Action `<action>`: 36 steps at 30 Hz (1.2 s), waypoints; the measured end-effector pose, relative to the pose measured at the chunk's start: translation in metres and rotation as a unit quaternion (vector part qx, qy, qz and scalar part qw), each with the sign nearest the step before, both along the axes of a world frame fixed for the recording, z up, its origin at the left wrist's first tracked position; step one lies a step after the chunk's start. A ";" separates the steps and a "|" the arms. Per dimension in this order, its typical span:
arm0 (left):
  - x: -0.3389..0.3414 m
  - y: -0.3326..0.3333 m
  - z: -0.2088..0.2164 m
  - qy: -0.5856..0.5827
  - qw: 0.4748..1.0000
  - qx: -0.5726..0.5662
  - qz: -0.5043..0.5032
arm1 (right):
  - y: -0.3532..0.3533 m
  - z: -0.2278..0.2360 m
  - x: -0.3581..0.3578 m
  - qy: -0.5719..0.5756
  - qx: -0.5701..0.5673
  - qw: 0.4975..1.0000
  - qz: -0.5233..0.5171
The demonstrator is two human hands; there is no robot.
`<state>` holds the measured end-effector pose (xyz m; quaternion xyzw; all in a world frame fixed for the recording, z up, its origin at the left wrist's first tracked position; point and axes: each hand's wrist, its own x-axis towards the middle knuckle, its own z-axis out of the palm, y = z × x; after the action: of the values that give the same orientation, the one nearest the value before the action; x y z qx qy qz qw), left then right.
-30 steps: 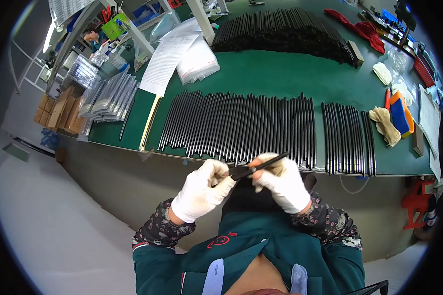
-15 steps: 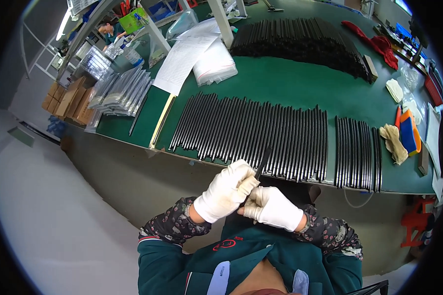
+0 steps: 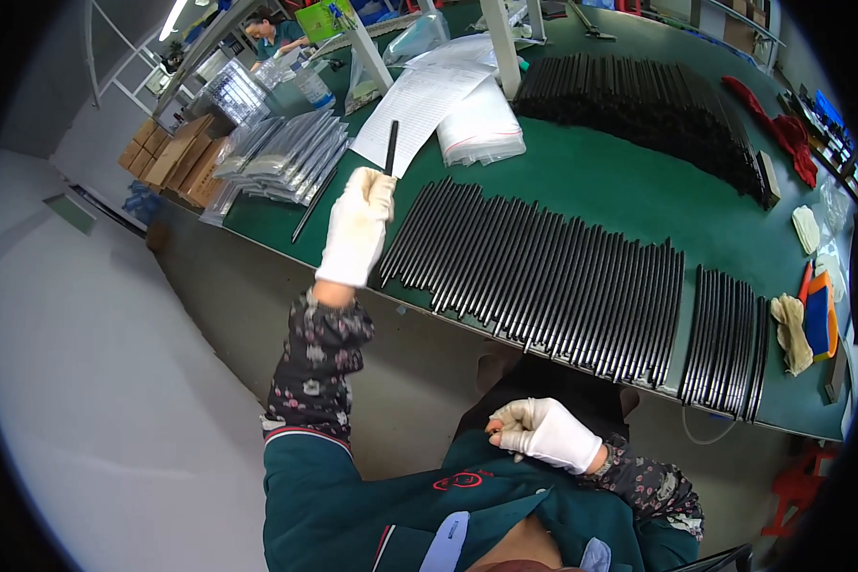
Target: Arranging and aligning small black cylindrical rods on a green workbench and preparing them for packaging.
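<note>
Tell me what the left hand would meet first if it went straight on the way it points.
Most likely the white sheet beyond the left hand, with the black rod it holds leading; depth is unclear, so the hand might pass above the sheet.

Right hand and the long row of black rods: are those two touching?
Apart. The head view shows the right hand below the near edge of the green table, with a plain gap between it and the row of black rods.

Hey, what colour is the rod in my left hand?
The rod is black, clearest in the head view.
</note>
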<state>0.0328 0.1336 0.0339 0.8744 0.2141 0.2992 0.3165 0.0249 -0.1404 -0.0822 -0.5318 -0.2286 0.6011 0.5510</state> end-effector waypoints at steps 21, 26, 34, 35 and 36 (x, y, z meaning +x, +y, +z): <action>-0.006 0.101 -0.076 0.334 0.902 0.195 0.194 | -0.006 -0.012 -0.001 0.033 0.005 0.999 -0.038; -0.011 0.088 -0.063 0.305 0.916 0.180 0.188 | -0.012 -0.009 -0.003 0.032 0.021 0.998 -0.046; -0.056 -0.023 -0.032 0.072 0.967 -0.228 -0.088 | -0.020 0.046 0.024 -0.012 0.124 0.959 -0.254; -0.060 -0.042 -0.027 0.101 0.956 -0.256 -0.097 | -0.019 0.049 0.030 -0.011 0.148 0.940 -0.308; -0.065 -0.055 -0.024 0.113 0.943 -0.291 -0.117 | -0.018 0.050 0.035 -0.024 0.151 0.920 -0.361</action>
<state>-0.0324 0.0781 0.0099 0.7910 0.2222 0.0838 0.5638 0.0602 -0.1581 -0.0319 -0.5028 -0.1222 0.3064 0.7990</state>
